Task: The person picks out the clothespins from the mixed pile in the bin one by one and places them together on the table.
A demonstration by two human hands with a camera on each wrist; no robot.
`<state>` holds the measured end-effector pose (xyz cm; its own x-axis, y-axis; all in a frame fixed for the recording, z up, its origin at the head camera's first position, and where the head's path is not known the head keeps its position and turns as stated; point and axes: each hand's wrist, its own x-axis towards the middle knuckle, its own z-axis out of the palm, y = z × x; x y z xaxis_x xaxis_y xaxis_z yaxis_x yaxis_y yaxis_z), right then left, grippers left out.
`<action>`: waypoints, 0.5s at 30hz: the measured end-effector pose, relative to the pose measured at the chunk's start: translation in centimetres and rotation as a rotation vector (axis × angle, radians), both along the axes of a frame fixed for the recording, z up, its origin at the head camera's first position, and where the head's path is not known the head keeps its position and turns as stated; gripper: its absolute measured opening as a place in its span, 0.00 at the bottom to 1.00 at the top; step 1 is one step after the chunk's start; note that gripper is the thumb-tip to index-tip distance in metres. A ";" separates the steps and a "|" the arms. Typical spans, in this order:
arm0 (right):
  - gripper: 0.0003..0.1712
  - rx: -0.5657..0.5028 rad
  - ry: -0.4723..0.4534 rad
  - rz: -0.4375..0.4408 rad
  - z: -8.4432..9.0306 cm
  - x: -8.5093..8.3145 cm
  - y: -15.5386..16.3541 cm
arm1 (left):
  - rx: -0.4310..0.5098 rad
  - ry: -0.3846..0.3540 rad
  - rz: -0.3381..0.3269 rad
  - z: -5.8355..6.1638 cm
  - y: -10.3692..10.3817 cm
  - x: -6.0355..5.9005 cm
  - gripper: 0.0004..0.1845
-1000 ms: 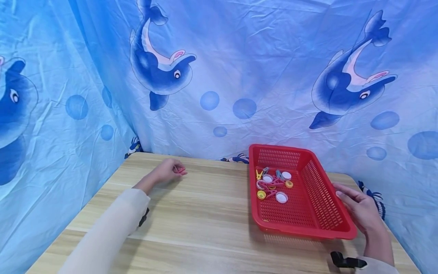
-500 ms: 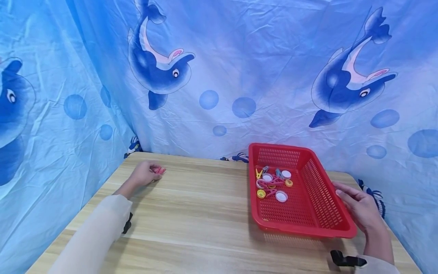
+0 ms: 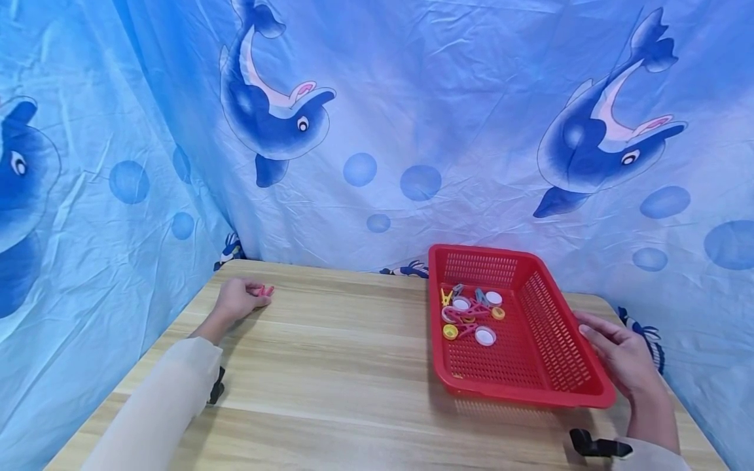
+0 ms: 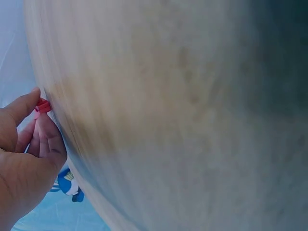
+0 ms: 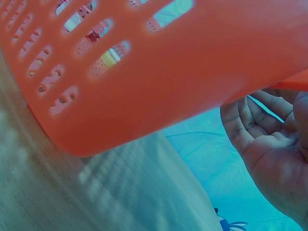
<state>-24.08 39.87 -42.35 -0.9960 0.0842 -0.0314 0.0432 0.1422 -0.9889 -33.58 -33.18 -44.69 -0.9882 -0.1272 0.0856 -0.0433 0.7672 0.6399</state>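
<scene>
At the far left of the table in the head view, my left hand (image 3: 235, 302) pinches a small pink-red clothespin (image 3: 266, 291) between thumb and fingers. The same clothespin (image 4: 43, 106) shows at the fingertips in the left wrist view, mostly covered by them. My right hand (image 3: 629, 361) holds the right rim of a red plastic basket (image 3: 530, 396), thumb on the rim. Its fingers (image 5: 236, 122) curl below the rim in the right wrist view. Inside the basket lie pink clothespins (image 3: 468, 313), a yellow clothespin (image 3: 446, 299), grey ones and several white and yellow bottle caps (image 3: 485, 336).
The wooden table (image 3: 330, 366) spreads between the left hand and the basket. A blue dolphin-print curtain (image 3: 377, 131) hangs along the table's back and sides, close behind the basket. Black straps sit at both wrists.
My left hand has moved left across the table and slightly toward me, with the clothespin in its fingers. The right hand and the basket have stayed in place.
</scene>
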 end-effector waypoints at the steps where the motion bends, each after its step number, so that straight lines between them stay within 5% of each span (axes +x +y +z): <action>1: 0.34 0.002 0.000 -0.001 0.0 0.0 0.0 | 0.003 -0.001 0.002 0.0 0.0 0.0 0.24; 15: 0.35 0.003 -0.015 -0.005 0.0 0.0 0.0 | -0.003 -0.021 0.018 0.1 -0.1 0.4 0.22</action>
<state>-24.08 39.92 -42.37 -0.9949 0.0895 -0.0460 0.0587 0.1446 -0.9877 -33.19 -33.33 -44.62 -0.9873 -0.1449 0.0656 -0.0705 0.7683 0.6362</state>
